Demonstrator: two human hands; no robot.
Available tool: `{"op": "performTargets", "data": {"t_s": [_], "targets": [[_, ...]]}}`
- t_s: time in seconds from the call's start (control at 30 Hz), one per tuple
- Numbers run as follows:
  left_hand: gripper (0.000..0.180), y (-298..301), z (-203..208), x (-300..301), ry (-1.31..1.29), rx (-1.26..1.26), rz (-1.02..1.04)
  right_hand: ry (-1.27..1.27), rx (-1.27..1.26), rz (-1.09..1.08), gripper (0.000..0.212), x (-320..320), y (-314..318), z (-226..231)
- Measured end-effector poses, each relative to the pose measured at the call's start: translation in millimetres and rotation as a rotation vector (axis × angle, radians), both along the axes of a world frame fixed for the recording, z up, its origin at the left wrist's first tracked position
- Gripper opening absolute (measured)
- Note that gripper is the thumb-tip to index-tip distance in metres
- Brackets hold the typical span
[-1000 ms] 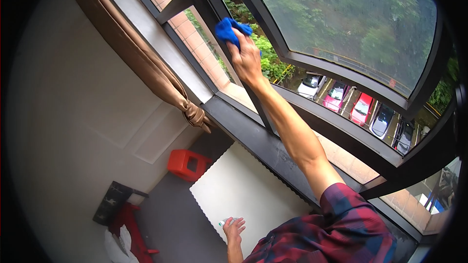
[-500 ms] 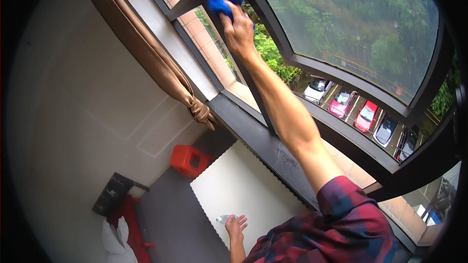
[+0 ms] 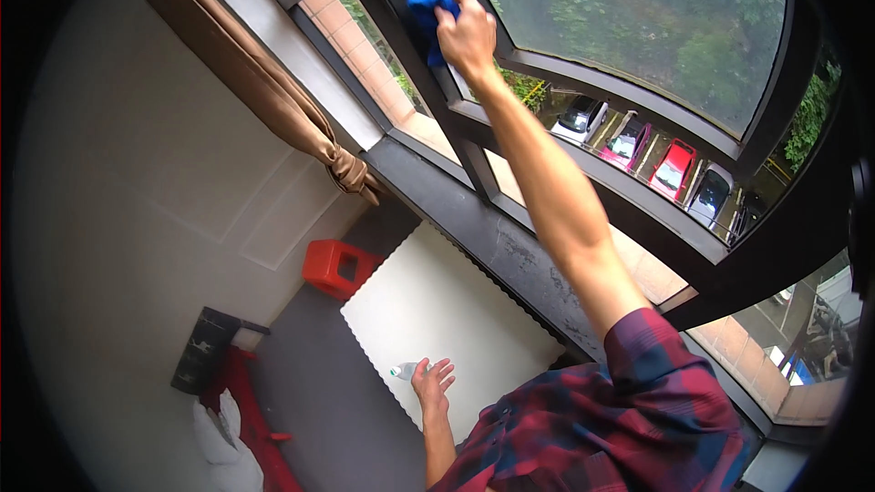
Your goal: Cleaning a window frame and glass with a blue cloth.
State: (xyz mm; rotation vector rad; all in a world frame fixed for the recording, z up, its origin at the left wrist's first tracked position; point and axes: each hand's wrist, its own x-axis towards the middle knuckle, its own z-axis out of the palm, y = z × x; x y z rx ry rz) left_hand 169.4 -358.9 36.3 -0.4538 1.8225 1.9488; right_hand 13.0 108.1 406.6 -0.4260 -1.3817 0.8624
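Note:
My right hand (image 3: 469,32) is closed round a bunched blue cloth (image 3: 428,11), arm stretched far up. It presses the cloth on the dark upright window frame (image 3: 387,14), beside the opening of an outward-tilted window sash (image 3: 629,96). My left hand (image 3: 432,386) hangs low with its fingers apart and holds nothing. It appears over a white table (image 3: 456,301) with a scalloped edge. Next to its thumb shows a clear bottle (image 3: 401,371) with a green end, partly hidden by the hand.
A dark stone sill (image 3: 437,191) runs below the window. A tied brown curtain (image 3: 301,118) hangs at its left. On the grey floor stand a red stool (image 3: 339,269) and, further left, a red chair (image 3: 260,428) with white bags. Parked cars (image 3: 673,169) show far below outside.
My right hand and the cloth have slid down the window frame, nearer to me. The whole view has shifted a little. My left hand stays open beside the bottle.

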Motion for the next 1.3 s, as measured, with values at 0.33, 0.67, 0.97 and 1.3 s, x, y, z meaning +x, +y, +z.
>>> {"op": "performTargets", "data": {"t_s": [0.33,0.67,0.97,1.3], "targets": [[0.067,-49.3,-48.8,39.6,-0.14,-0.024,0.125,-0.297,0.252,0.087,0.041,-49.0,39.3,3.8],[0.065,-0.9,-39.3,10.5,-0.127,0.017,0.03,-0.964,0.411,0.167,0.04,-19.4,50.9,-79.8],[0.065,4.5,-18.4,17.5,-0.038,0.077,0.013,-1.669,0.711,0.125,0.034,-56.4,51.5,-45.0],[0.061,-84.6,-59.6,46.2,-0.119,-0.042,0.094,-1.036,0.54,-0.055,0.029,-6.6,23.9,-44.3]]}}
